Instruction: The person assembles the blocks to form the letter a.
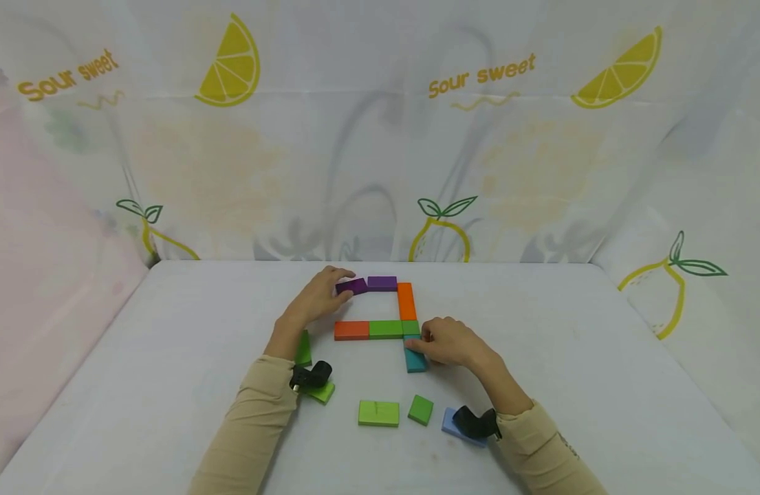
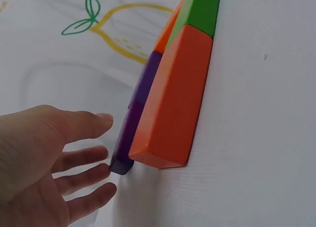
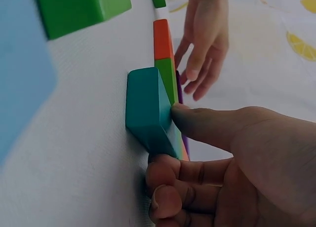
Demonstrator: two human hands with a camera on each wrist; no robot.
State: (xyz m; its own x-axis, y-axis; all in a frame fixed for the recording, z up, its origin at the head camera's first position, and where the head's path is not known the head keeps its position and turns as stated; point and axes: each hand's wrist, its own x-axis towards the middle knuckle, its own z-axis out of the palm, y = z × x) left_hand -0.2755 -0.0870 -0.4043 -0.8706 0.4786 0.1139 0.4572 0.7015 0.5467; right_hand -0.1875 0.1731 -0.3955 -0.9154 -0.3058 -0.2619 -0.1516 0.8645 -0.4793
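Left hand (image 1: 318, 295): fingers apart around the dark purple rectangular block (image 1: 356, 285); contact unclear.
Right hand (image 1: 454, 342): thumb and curled fingers pinch the teal rectangular block (image 1: 415, 361).
Dark purple block: far left, slightly angled.
Teal block: near right.

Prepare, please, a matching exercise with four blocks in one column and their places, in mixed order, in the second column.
Blocks
1. teal block
2. red-orange block
3. light-blue block
4. orange block

Places
A. directly left of a green block
B. with its far end near a purple block
C. touched by the right hand
D. partly hidden by a black wrist device

Pairs: 1-C, 2-A, 3-D, 4-B
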